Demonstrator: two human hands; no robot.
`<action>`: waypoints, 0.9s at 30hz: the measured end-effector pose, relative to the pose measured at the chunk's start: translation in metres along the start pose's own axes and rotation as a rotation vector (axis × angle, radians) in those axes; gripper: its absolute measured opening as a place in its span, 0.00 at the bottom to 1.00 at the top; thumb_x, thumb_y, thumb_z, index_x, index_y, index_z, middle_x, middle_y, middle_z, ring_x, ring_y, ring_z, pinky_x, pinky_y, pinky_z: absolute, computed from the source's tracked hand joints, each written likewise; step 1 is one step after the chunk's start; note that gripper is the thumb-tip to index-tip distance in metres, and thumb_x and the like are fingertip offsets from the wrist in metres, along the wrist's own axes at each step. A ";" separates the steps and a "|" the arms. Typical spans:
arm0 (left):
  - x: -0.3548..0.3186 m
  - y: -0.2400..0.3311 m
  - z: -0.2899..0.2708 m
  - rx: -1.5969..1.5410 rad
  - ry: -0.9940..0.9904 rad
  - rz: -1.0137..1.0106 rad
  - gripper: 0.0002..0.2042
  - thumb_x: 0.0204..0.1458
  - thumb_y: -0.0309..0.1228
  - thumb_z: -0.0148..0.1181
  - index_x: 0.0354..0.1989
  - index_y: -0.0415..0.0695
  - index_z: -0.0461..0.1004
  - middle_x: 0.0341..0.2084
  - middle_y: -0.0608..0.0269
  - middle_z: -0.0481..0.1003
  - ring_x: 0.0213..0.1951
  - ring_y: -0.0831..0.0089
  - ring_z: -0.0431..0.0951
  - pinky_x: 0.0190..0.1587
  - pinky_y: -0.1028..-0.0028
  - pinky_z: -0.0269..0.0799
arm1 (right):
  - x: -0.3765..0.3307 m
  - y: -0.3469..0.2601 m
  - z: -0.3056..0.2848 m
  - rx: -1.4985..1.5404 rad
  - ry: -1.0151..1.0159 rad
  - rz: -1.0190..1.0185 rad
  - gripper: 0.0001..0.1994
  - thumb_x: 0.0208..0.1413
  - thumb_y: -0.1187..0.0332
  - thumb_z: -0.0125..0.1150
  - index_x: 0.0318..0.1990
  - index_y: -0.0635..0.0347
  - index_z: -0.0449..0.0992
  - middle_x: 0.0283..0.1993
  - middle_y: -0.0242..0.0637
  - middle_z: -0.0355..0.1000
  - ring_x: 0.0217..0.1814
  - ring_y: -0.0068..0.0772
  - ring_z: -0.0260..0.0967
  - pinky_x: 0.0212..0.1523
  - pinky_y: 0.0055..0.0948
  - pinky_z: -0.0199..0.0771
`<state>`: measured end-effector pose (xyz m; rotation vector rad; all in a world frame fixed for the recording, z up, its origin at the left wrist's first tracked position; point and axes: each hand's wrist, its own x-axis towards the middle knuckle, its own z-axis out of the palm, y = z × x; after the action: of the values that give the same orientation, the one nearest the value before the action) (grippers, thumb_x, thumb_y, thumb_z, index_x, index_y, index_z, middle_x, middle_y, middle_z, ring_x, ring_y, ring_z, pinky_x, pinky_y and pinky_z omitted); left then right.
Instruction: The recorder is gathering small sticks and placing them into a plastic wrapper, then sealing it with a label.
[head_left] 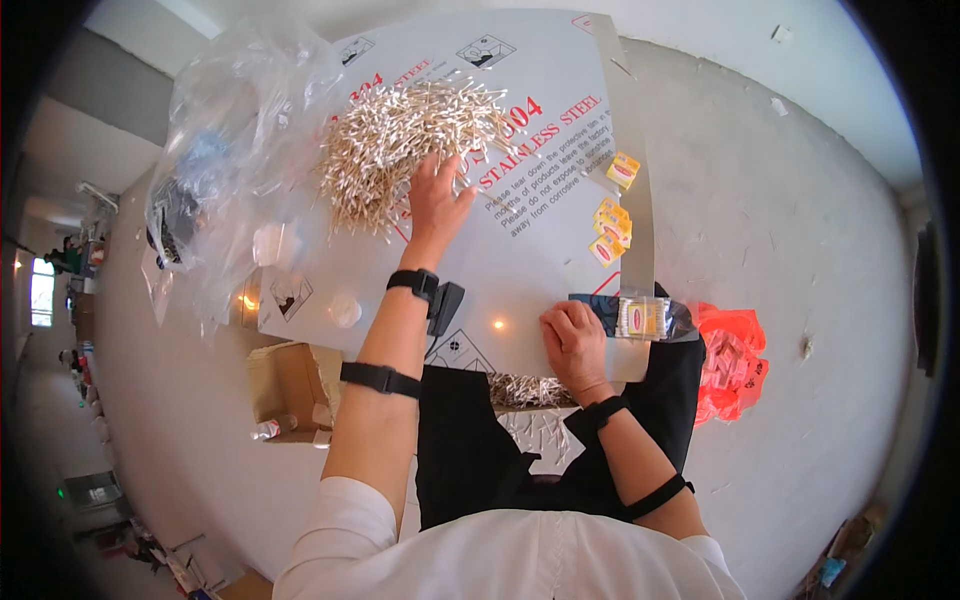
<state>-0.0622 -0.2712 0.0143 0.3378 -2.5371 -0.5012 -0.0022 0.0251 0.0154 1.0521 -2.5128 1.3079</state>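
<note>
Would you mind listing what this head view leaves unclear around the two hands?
- Left hand: fingertips sink into the pile of cotton swabs, so any grip is hidden.
- Right hand: its palm side is hidden by its back; whether it holds anything beside the small clear box is unclear.
- Clear plastic bag: glare and crumples blur its contents.
- Yellow packets: too small to identify.
</note>
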 end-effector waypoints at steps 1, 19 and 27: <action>0.013 0.002 0.004 -0.007 0.004 0.002 0.24 0.46 0.36 0.66 0.54 0.48 0.71 0.56 0.49 0.65 0.60 0.50 0.63 0.56 0.50 0.64 | 0.000 -0.001 0.000 0.002 -0.011 0.020 0.05 0.47 0.76 0.62 0.32 0.59 0.75 0.35 0.37 0.70 0.37 0.44 0.70 0.38 0.38 0.71; -0.049 0.036 0.003 0.166 0.050 -0.038 0.21 0.41 0.26 0.67 0.46 0.43 0.69 0.45 0.56 0.68 0.48 0.53 0.69 0.48 0.55 0.66 | 0.005 -0.001 0.002 -0.032 0.002 0.014 0.05 0.47 0.76 0.61 0.31 0.59 0.72 0.34 0.38 0.68 0.35 0.43 0.68 0.36 0.38 0.71; -0.069 0.038 -0.009 0.012 0.057 -0.066 0.17 0.43 0.25 0.62 0.45 0.47 0.75 0.52 0.57 0.68 0.56 0.54 0.66 0.52 0.52 0.64 | 0.000 0.003 -0.002 -0.038 0.018 0.012 0.05 0.46 0.76 0.61 0.31 0.58 0.72 0.34 0.37 0.68 0.36 0.43 0.69 0.37 0.38 0.71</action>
<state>-0.0046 -0.2170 0.0062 0.4349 -2.4811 -0.4939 -0.0044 0.0273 0.0148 1.0148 -2.5248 1.2612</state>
